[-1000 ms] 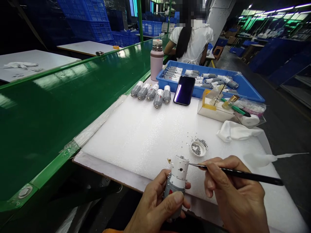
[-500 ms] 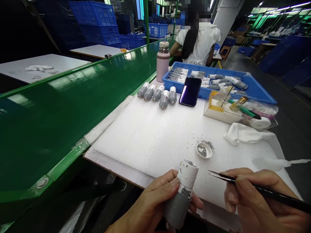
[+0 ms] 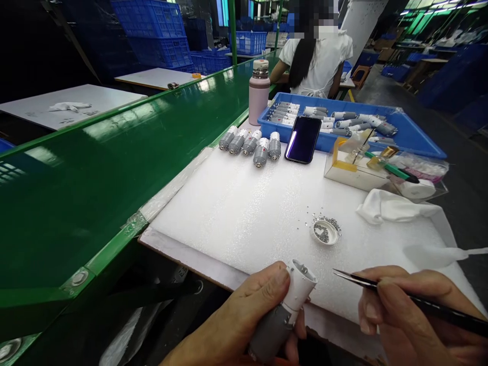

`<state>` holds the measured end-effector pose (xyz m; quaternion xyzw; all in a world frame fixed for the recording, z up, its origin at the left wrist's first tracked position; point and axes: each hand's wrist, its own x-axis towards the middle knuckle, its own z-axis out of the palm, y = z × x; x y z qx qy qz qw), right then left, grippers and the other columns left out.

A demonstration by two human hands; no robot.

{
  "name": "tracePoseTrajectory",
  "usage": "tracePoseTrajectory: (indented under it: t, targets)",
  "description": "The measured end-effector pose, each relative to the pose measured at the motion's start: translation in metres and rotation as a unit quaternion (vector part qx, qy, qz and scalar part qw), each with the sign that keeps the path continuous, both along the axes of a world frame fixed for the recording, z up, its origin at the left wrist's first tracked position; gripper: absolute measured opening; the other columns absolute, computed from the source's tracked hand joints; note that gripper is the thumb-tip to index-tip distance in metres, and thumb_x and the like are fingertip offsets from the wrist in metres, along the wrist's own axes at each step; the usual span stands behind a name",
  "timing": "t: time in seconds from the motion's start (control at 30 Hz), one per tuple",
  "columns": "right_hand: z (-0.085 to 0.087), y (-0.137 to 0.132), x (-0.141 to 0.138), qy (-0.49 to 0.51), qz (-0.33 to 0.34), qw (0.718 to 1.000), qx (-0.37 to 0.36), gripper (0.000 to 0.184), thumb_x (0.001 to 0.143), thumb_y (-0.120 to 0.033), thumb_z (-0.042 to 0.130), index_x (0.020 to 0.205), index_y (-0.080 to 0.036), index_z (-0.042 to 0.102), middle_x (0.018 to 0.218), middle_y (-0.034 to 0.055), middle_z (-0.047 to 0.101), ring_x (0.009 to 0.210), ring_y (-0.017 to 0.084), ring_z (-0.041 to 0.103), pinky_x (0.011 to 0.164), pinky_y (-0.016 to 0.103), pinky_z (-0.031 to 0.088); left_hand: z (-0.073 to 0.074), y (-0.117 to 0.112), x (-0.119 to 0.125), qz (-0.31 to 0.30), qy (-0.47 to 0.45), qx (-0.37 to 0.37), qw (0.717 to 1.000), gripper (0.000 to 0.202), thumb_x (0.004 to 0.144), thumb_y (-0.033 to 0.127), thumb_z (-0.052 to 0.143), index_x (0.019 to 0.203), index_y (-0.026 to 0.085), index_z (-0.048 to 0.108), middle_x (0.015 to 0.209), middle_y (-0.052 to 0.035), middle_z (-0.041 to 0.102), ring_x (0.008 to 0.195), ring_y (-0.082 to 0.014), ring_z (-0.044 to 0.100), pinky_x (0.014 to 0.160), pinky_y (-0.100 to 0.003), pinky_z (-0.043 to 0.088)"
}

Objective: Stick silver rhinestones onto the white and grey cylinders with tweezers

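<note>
My left hand (image 3: pixel 251 310) is wrapped round a white-and-grey cylindrical model part (image 3: pixel 284 317), its open white end tilted up and toward the right. Small raised bits dot its side. To the right, my right hand (image 3: pixel 412 310) pinches black tweezers (image 3: pixel 366 282), whose silver tips point left and stand clear of the cylinder. Beyond the hands, a small white cap (image 3: pixel 325 232) holds tiny silvery pieces, with more scattered round its far side on the white foam sheet (image 3: pixel 229 218). Several similar cylinders (image 3: pixel 261 152) stand in a group at the far edge of the sheet.
A blue tray (image 3: pixel 412 129) with more cylinders lies at the back, a phone (image 3: pixel 304 140) leaning on it. Nearby are a pink bottle (image 3: pixel 258 99), a box with small bottles (image 3: pixel 354 173) and a white cloth (image 3: pixel 392 208). A green conveyor (image 3: pixel 114 178) runs along the left. A person (image 3: pixel 322 61) sits ahead.
My left hand has turned the cylinder, so its open end now shows more and leans right. The tweezers remain pinched in my right hand. The whole view has shifted slightly.
</note>
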<state>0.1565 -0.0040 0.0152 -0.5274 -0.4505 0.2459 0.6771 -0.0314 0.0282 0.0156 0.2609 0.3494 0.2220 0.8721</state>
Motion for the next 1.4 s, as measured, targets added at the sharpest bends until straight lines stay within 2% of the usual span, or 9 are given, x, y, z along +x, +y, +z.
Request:
tracePoseTrajectory:
  t: [0.1,0.33,0.47,0.6,0.73,0.97,1.17,1.27,1.4]
  targets:
    - [-0.004,-0.001,0.006,-0.031,0.006,1.000,0.003,0.005,0.085,-0.017,0.069,0.083,-0.018,0.064,0.079,0.0031,0.068,0.042,0.011,0.055,0.035,0.025,0.043,0.003,0.001,0.001,0.002,-0.009,0.000,1.000,0.043,0.093,0.054,0.047,0.089,0.016,0.066,0.078,-0.0081,0.067,0.058,-0.0119,0.059,0.053,-0.020,0.043]
    - [-0.006,-0.002,0.010,-0.037,0.012,0.999,-0.010,0.006,0.086,-0.017,0.068,0.084,-0.019,0.063,0.079,0.0023,0.068,0.043,0.011,0.056,0.037,0.025,0.044,-0.006,-0.001,-0.002,0.002,0.051,0.015,0.999,0.064,0.095,0.062,0.029,0.092,0.012,0.069,0.067,-0.0068,0.062,0.051,-0.0102,0.055,0.046,-0.018,0.038]
    - [-0.002,-0.002,0.004,-0.017,0.000,1.000,-0.017,0.007,0.084,-0.019,0.070,0.082,-0.019,0.063,0.079,0.0026,0.067,0.043,0.011,0.055,0.037,0.025,0.043,-0.005,0.004,0.001,-0.005,0.053,0.064,0.996,0.056,0.092,0.063,0.039,0.080,0.015,0.063,0.062,-0.0037,0.060,0.045,-0.0090,0.051,0.042,-0.018,0.034]
    - [-0.001,-0.001,0.001,0.024,-0.031,0.999,-0.031,0.010,0.083,-0.022,0.072,0.079,-0.018,0.063,0.077,0.0022,0.066,0.043,0.010,0.055,0.037,0.024,0.042,0.002,0.009,0.003,-0.026,0.079,0.113,0.990,0.051,0.092,0.063,0.039,0.077,0.018,0.056,0.059,0.0001,0.055,0.041,-0.0073,0.043,0.039,-0.018,0.028]
    - [-0.005,0.000,0.008,0.000,0.022,1.000,-0.005,0.005,0.084,-0.016,0.069,0.081,-0.018,0.065,0.080,0.0044,0.069,0.043,0.012,0.057,0.036,0.025,0.044,0.003,0.009,0.005,-0.027,0.082,0.112,0.990,0.050,0.091,0.063,0.040,0.075,0.018,0.055,0.060,0.0000,0.056,0.042,-0.0068,0.045,0.038,-0.017,0.027]
    - [-0.004,-0.002,0.003,0.003,0.001,1.000,-0.017,0.009,0.084,-0.018,0.070,0.080,-0.018,0.063,0.079,0.0027,0.067,0.044,0.010,0.056,0.036,0.024,0.043,0.001,0.008,0.002,-0.055,0.057,0.062,0.995,0.052,0.093,0.062,0.038,0.075,0.017,0.057,0.057,-0.0003,0.054,0.041,-0.0073,0.043,0.039,-0.019,0.027]
    - [-0.007,-0.003,0.007,-0.034,0.013,0.999,-0.015,0.006,0.086,-0.017,0.068,0.083,-0.017,0.063,0.081,0.0038,0.067,0.044,0.011,0.057,0.038,0.025,0.044,-0.005,0.002,0.004,-0.022,0.054,0.055,0.997,0.054,0.093,0.060,0.036,0.072,0.016,0.059,0.052,0.0006,0.052,0.037,-0.0068,0.041,0.036,-0.018,0.025]
    - [-0.007,-0.003,0.009,-0.030,0.019,0.999,-0.013,0.006,0.085,-0.015,0.069,0.083,-0.017,0.063,0.080,0.0044,0.068,0.044,0.011,0.057,0.037,0.025,0.045,-0.006,0.002,0.007,-0.032,0.057,0.064,0.996,0.053,0.092,0.062,0.038,0.074,0.017,0.057,0.057,-0.0009,0.056,0.040,-0.0075,0.046,0.036,-0.017,0.027]
    - [-0.005,-0.002,0.005,-0.003,0.019,1.000,0.000,0.007,0.084,-0.016,0.070,0.082,-0.018,0.064,0.080,0.0050,0.069,0.043,0.012,0.057,0.035,0.025,0.044,0.002,0.004,0.010,-0.004,0.102,0.126,0.987,0.049,0.094,0.062,0.037,0.079,0.019,0.053,0.067,0.0010,0.057,0.050,-0.0075,0.048,0.044,-0.018,0.032]
